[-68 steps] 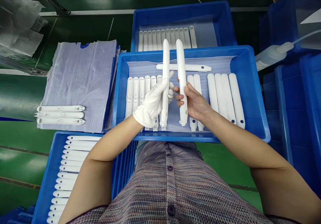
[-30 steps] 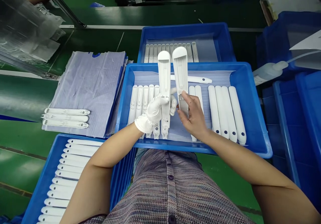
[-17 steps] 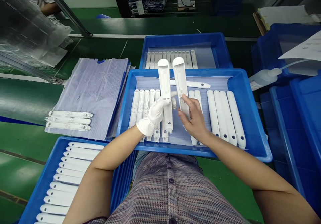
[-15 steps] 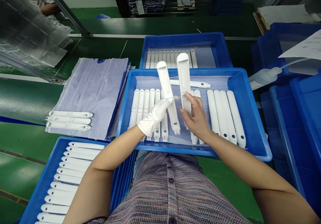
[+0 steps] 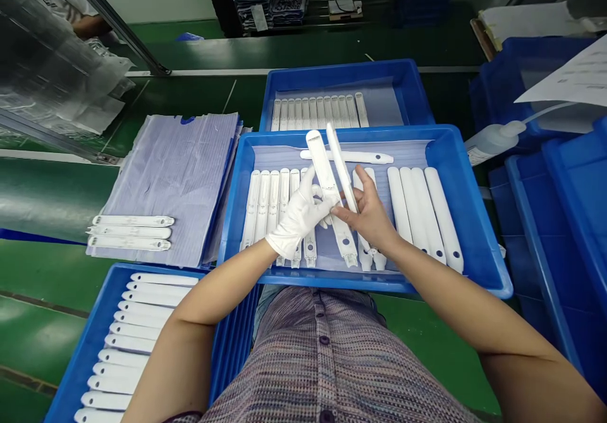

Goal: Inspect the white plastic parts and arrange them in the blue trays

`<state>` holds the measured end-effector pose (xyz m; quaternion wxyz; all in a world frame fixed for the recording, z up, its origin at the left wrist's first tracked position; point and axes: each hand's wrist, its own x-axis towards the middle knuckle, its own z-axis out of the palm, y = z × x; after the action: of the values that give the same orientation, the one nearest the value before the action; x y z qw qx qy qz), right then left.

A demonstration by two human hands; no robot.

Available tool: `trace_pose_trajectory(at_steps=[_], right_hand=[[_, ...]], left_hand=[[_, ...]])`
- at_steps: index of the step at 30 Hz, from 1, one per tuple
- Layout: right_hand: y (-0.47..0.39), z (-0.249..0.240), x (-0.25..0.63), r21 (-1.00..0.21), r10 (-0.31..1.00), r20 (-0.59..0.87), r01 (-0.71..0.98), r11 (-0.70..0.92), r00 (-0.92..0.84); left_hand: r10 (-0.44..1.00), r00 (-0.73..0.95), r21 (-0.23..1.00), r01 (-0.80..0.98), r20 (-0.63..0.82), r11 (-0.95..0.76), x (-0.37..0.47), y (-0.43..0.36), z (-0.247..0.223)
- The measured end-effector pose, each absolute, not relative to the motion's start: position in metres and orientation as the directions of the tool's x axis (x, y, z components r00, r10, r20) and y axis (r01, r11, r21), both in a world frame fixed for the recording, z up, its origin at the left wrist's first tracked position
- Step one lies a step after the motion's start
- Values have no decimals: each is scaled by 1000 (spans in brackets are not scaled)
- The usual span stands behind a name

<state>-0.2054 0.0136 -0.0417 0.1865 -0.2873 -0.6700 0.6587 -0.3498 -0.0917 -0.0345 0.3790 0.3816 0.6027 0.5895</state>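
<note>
My left hand point(image 5: 301, 211), in a white glove, is closed on a long white plastic strip point(image 5: 324, 162), its hollow, detailed side up. My bare right hand point(image 5: 368, 214) grips a second white strip point(image 5: 340, 160), tilted on edge close beside the first. Both strips are above a blue tray point(image 5: 484, 220) lined with pale sheet. In this tray, several detailed strips point(image 5: 262, 208) stand in a row at the left, and several smooth white pieces point(image 5: 443, 217) lie at the right. One strip point(image 5: 358, 157) lies crosswise near the back.
Another blue tray point(image 5: 420, 94) of strips is behind. Three strips point(image 5: 130, 231) rest on stacked lilac sheets point(image 5: 175, 170) at left. A lower-left tray point(image 5: 90, 309) holds several white pieces. A bottle point(image 5: 496, 140) and blue bins point(image 5: 545, 220) are at right. A person's arm point(image 5: 90, 26) shows top left.
Both hands have come closer together. The right-hand strip has turned onto its edge and dropped lower, beside the left-hand strip, which has also moved slightly down. The view has shifted slightly.
</note>
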Motion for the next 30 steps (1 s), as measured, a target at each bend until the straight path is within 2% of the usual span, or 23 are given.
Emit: trace_pose_trajectory(at_steps=[2, 4, 10, 13, 18, 23, 30], right_hand=[[13, -36, -207, -970, 558, -237, 166, -175, -796], [12, -31, -208, -959, 524, -272, 184, -215, -807], [7, -27, -206, -959, 493, -278, 268, -92, -824], [6, -28, -206, -950, 468, -299, 307, -62, -831], [9, -30, -208, -935, 495, -334, 347, -69, -802], [12, -32, -206, -924, 522, -319, 383, 15, -791], [13, -31, -204, -918, 502, -351, 396, -19, -790]], left_hand=[[901, -434, 1000, 20, 29, -23, -346, -93, -31], [894, -441, 997, 53, 74, -56, -348, -95, -28], [733, -578, 930, 289, 359, -227, -387, -95, 7], [726, -516, 870, 435, 454, -234, -399, -99, 29], [746, -438, 792, 580, 501, -192, -400, -105, 36], [701, -418, 682, 719, 578, -132, -399, -106, 32], [788, -379, 776, 602, 485, -188, -400, -109, 33]])
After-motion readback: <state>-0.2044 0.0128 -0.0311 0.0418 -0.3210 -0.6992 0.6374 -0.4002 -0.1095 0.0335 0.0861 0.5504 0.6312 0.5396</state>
